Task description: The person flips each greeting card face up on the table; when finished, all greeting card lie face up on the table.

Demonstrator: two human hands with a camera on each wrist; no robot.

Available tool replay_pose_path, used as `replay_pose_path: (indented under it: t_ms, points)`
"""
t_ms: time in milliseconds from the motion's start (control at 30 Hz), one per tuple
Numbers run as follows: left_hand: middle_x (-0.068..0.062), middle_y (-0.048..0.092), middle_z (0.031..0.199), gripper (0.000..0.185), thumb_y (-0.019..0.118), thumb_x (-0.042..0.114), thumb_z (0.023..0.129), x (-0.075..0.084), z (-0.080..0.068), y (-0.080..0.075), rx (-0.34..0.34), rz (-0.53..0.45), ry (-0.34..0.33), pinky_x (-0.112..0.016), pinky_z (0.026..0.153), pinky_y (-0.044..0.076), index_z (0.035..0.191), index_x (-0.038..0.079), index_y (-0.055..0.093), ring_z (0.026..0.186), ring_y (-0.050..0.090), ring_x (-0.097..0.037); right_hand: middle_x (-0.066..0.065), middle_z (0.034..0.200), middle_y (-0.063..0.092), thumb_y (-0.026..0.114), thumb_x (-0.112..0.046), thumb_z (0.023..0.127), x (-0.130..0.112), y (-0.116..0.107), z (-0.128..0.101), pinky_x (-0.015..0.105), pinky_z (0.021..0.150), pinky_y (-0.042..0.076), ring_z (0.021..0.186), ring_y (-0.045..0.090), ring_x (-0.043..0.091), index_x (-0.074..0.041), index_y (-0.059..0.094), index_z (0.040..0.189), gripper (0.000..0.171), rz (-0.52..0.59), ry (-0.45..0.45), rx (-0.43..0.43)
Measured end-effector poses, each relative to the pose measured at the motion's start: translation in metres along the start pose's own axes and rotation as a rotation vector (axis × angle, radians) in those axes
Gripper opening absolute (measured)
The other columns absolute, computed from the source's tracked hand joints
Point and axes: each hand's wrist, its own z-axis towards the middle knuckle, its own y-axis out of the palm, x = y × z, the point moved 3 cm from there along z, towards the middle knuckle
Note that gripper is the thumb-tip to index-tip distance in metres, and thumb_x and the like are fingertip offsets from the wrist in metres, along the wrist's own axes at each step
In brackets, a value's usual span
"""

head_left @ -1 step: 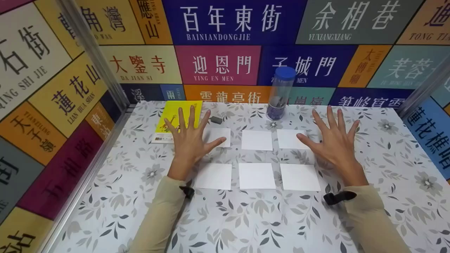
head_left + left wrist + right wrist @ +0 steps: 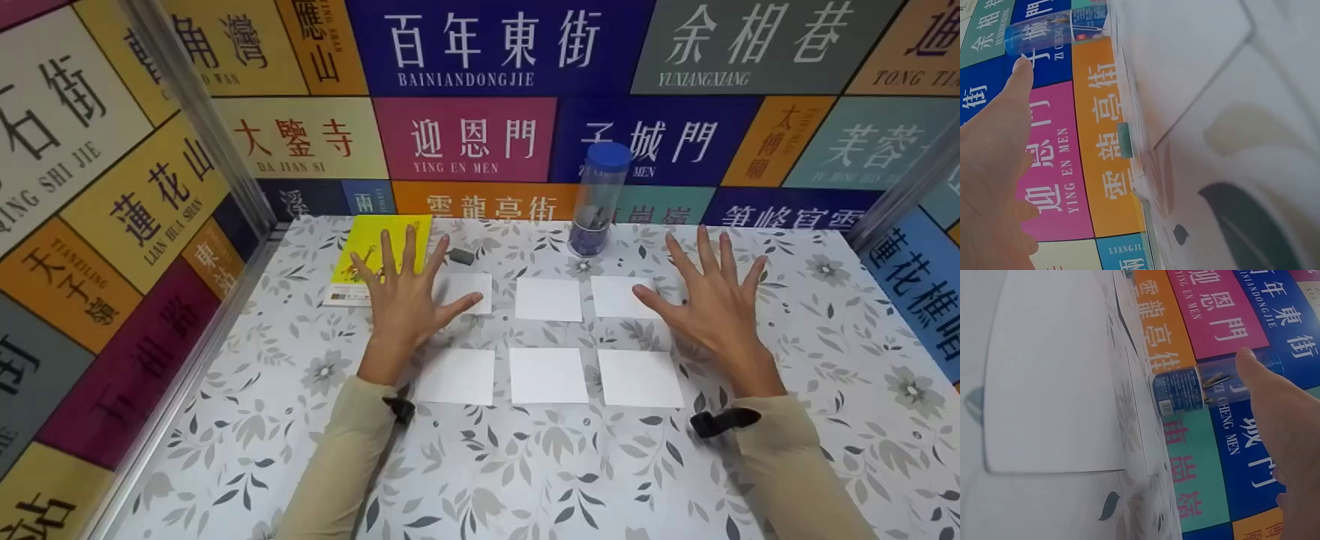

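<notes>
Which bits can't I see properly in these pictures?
Yellow book: partly covered by the left hand, head view.
Back-left card: its left part is behind the left hand, head view.
Back-right card: partly covered by the right hand, head view.
Front-middle card: underside hidden against the table, head view.
Small print on the tube's label: too blurry, right wrist view.
Right hand: cut off by the right edge, right wrist view.

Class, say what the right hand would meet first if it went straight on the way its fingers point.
Ahead of the right hand is probably the flat, multicoloured lettered wall; the clear, blue-capped plastic cylinder stands left of that line. Depth is uncertain.
</notes>
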Motion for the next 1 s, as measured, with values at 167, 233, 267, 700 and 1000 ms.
replay_pose_path:
  t_ms: [167,233,267,700,1000]
  points:
    - [-0.003,-0.014,0.169,0.103,0.023,0.101,0.07,0.0,-0.003,-0.004,0.005,-0.011,-0.004,-0.082,0.109,-0.009,0.157,0.05,0.002,0.154,-0.012,-0.045,-0.007,0.167,-0.017,0.045,-0.085,0.083,-0.003,-0.003,-0.001,0.064,0.107,-0.034,0.154,-0.023,0.026,-0.046,0.008,0.159,0.092,0.008,-0.02,0.006]
    - [-0.005,-0.011,0.17,0.102,0.025,0.099,0.073,0.004,-0.003,-0.009,0.025,-0.014,0.007,-0.082,0.11,-0.007,0.158,0.048,0.004,0.154,-0.011,-0.044,-0.007,0.167,-0.015,0.047,-0.083,0.084,-0.003,-0.006,-0.002,0.061,0.109,-0.034,0.155,-0.021,0.025,-0.047,0.009,0.158,0.09,0.022,-0.039,0.018]
    - [-0.006,-0.009,0.17,0.101,0.027,0.098,0.074,0.007,-0.004,-0.012,0.036,-0.013,0.018,-0.082,0.11,-0.005,0.159,0.047,0.006,0.155,-0.009,-0.044,-0.007,0.168,-0.014,0.048,-0.081,0.085,-0.003,-0.008,-0.003,0.06,0.11,-0.034,0.155,-0.02,0.025,-0.046,0.011,0.159,0.09,0.039,-0.054,0.022]
    - [-0.003,0.061,0.142,0.048,0.062,0.053,0.094,0.124,-0.032,-0.035,-0.025,-0.344,0.451,-0.052,0.119,0.034,0.132,0.024,0.064,0.133,0.056,-0.024,0.002,0.126,0.068,0.068,-0.045,0.094,-0.011,-0.013,-0.033,0.048,0.087,0.058,0.108,0.067,0.025,-0.02,0.066,0.129,0.042,0.363,-0.291,-0.188]
    - [0.01,0.072,0.118,0.039,0.065,0.049,0.094,0.2,-0.049,-0.032,-0.25,-0.444,0.657,-0.032,0.084,0.057,0.126,0.026,0.069,0.102,0.069,-0.012,-0.003,0.097,0.071,0.081,-0.039,0.084,-0.006,0.01,-0.046,0.034,0.078,0.055,0.09,0.065,0.016,-0.016,0.073,0.108,0.035,0.443,-0.334,-0.279]
